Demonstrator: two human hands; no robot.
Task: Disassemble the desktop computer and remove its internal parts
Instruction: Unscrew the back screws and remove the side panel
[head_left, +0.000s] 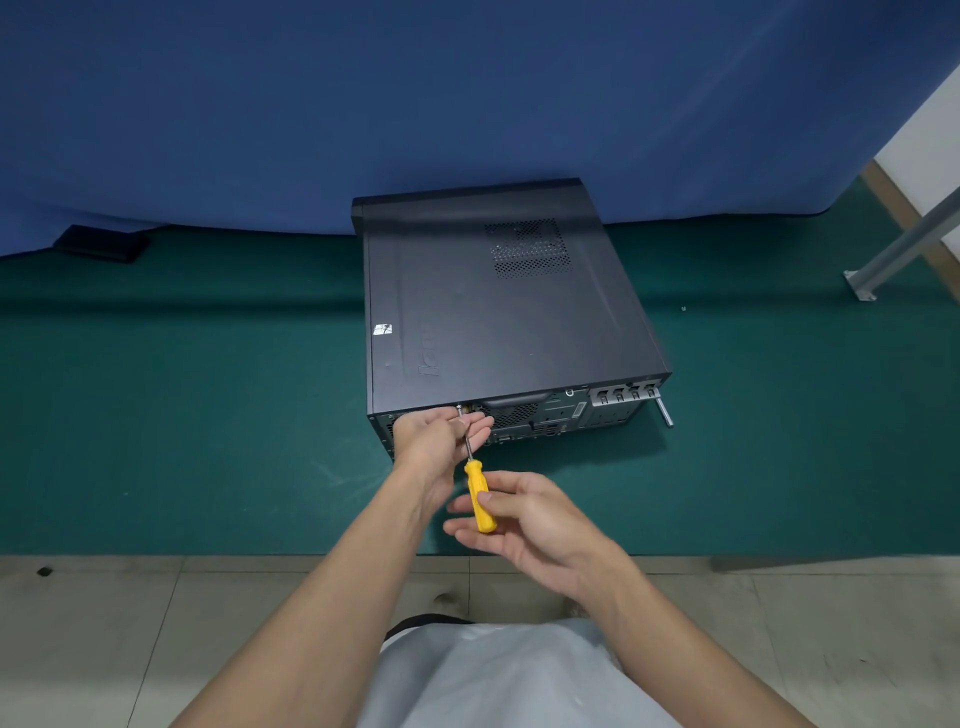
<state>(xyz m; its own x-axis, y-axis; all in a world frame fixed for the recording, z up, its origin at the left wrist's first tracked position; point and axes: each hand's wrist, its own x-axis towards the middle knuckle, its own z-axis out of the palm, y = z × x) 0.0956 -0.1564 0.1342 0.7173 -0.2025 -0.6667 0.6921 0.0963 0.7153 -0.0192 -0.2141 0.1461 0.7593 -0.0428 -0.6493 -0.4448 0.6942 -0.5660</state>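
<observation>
head | desktop computer (498, 312) | black, lying flat, closed | vent grille (527, 248) on top

Open green mat (182, 415) left of computer (493, 312)

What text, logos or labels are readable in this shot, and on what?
Computer's side panel, embossed lettering running sideways near the rear edge: "le", the rest too faint to read.
Small light sticker on the same panel: print too small to read.
Rear panel: markings by the ports and slots too small and blurred to read.
Yellow screwdriver: no print visible on the handle.
</observation>
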